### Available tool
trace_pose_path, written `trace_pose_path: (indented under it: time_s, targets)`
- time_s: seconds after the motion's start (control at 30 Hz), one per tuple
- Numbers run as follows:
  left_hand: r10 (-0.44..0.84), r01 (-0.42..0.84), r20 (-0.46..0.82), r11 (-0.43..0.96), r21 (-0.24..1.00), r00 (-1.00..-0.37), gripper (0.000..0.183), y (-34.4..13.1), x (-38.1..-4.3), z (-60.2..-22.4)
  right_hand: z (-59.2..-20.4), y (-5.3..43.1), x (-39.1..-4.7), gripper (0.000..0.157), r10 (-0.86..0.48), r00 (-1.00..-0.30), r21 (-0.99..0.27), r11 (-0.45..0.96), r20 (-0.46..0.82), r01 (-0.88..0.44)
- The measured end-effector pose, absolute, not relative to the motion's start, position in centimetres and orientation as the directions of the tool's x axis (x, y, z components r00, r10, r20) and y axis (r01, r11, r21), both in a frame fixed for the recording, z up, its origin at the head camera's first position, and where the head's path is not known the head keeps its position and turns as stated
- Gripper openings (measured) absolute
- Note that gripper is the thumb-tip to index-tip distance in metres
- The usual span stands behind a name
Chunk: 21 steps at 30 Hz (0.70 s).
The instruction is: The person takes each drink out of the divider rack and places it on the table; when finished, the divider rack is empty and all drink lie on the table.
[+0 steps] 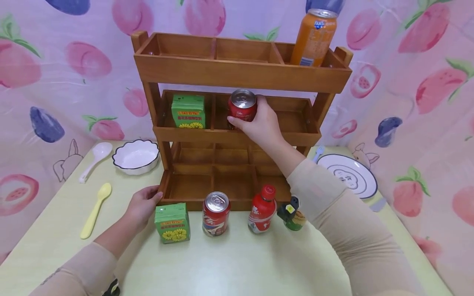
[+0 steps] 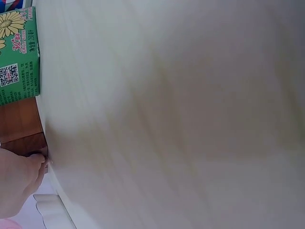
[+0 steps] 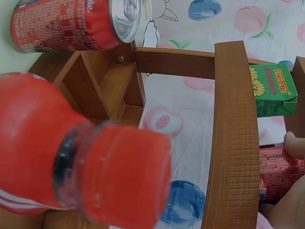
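A red Coke can [image 1: 242, 107] is gripped by my right hand [image 1: 261, 123], thumb across its front, in the middle compartment of the shelf's second tier. The right wrist view catches part of that can [image 3: 281, 171] beside the thumb. My left hand [image 1: 142, 205] holds the lower left corner of the wooden shelf [image 1: 237, 74], with the fingertips partly hidden in the left wrist view. A green drink carton [image 1: 189, 111] occupies the compartment left of the held can. An orange Fanta can [image 1: 314, 39] stands in the top tier's right compartment.
Before the shelf stand another green carton [image 1: 173, 224], a red can [image 1: 216, 213], a red bottle [image 1: 262, 209] and a small green-labelled can [image 1: 295, 220]. A white bowl [image 1: 136, 156], white spoon [image 1: 97, 158] and yellow spoon [image 1: 95, 211] lie left; a plate [image 1: 348, 174] lies right.
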<state>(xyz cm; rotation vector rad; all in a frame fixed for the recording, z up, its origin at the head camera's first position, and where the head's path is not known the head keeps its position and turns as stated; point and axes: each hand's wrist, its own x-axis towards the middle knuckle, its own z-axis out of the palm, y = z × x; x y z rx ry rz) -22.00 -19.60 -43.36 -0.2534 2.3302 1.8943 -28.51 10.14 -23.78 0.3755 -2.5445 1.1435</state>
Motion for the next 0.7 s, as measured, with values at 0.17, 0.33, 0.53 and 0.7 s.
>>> trace_pose_path:
  time_s: [0.17,0.33,0.53,0.7]
  targets:
    - [-0.050,-0.215,-0.210,0.190,0.958,-0.976,0.046,-19.5,-22.0,-43.3,-24.0,10.1,-28.1,0.078,-0.125,-0.854,-0.620,0.637,0.504,-0.459]
    - [-0.050,-0.210,-0.204,0.192,0.959,-0.978,0.047,-19.7,-22.0,-43.4,-24.0,10.1,-27.6,0.075,-0.148,-0.765,-0.547,0.616,0.626,-0.567]
    - [-0.052,-0.215,-0.208,0.193,0.958,-0.977,0.046,-19.7,-22.0,-43.3,-24.5,10.7,-27.2,0.072,-0.189,-0.655,-0.446,0.594,0.731,-0.669]
    - [-0.052,-0.211,-0.205,0.187,0.959,-0.977,0.046,-19.6,-21.9,-43.1,-24.2,10.8,-26.5,0.071,-0.221,-0.566,-0.386,0.536,0.794,-0.751]
